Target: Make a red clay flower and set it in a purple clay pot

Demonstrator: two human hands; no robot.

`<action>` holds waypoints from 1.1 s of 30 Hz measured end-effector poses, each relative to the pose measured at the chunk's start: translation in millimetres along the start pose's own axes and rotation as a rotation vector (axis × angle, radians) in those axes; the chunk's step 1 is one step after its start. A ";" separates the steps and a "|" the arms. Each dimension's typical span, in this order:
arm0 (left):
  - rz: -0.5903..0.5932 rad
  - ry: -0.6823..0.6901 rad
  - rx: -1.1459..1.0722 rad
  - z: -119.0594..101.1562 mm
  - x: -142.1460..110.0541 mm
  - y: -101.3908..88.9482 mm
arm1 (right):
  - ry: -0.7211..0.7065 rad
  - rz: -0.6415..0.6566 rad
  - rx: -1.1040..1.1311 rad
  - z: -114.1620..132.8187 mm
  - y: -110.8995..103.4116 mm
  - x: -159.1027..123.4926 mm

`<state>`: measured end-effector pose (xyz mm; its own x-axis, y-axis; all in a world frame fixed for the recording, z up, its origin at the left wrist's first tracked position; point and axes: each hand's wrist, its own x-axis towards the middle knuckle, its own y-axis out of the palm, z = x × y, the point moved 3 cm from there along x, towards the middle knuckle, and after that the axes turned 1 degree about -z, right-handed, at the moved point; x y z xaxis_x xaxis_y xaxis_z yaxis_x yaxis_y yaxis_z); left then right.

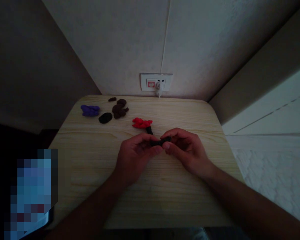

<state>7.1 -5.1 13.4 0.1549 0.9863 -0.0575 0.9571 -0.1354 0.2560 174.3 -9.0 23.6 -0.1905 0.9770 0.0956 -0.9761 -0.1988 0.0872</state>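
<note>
A short black roll of what looks like modelling clay [157, 143] is pinched between my two hands above the wooden table. My left hand [137, 155] grips its left end between thumb and fingers. The right end is between the thumb and fingers of my right hand [187, 146]. Just beyond my left fingertips lies a lumpy red clay piece [142, 123], with a small black clay piece [149, 130] against its lower right side. My fingers partly cover the black roll.
Farther back on the table [190, 116] lie a purple clay lump [90, 110], a flat black clay disc [105, 117] and several dark brown clay lumps [119, 110]. A wall socket [156, 82] with a plug sits behind. At lower left is a pixelated screen [35, 190].
</note>
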 end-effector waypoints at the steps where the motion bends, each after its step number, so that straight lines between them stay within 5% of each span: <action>1: 0.015 -0.007 -0.002 0.8 0.3 -0.1 | 0.017 0.004 0.007 -0.8 0.1 0.2; 15: 0.192 -0.190 -0.393 8.7 -2.3 5.3 | 0.279 0.138 0.434 -6.2 11.9 -1.0; 27: -0.013 -0.069 -0.195 13.9 3.7 -1.1 | -0.149 -0.233 -0.026 -0.6 -2.3 -8.9; 33: -0.062 -0.031 -0.097 13.3 1.6 -4.8 | -0.211 -0.138 -0.245 -0.6 -3.0 -10.9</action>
<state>6.0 -4.1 -0.8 0.1049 0.9888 -0.1060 0.9373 -0.0627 0.3428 179.3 -19.0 21.6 -0.0538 0.9510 0.3045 -0.9921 -0.0163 -0.1242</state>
